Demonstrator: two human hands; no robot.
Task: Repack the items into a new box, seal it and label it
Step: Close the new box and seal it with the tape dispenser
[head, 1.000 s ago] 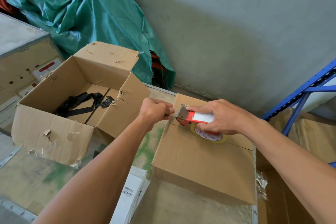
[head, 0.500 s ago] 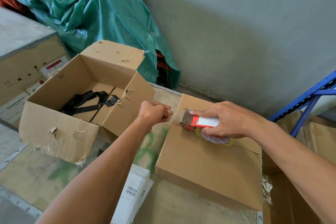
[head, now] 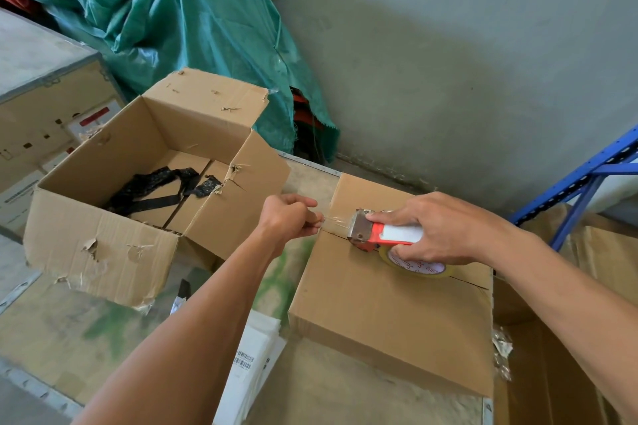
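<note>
A closed new cardboard box (head: pixel 390 314) lies on the table at centre right, its flaps meeting in a seam across the top. My right hand (head: pixel 445 228) grips a red and white tape dispenser (head: pixel 383 235) pressed on that seam near the box's left edge. A short strip of clear tape (head: pixel 336 219) stretches from the dispenser to my left hand (head: pixel 288 217), which pinches its free end just off the box's left side. The old torn box (head: pixel 103 245) stands open at left with black plastic scraps (head: pixel 162 188) inside.
White label sheets with barcodes (head: pixel 250 366) lie under my left forearm. A green tarpaulin (head: pixel 165 10) is heaped against the wall. A wooden crate (head: pixel 41 107) sits far left, blue shelving (head: pixel 583 179) and flattened cardboard (head: pixel 566 373) at right.
My left hand has pulled a short length of tape out from the dispenser, leftward past the box edge. The dispenser stays at the seam's left end.
</note>
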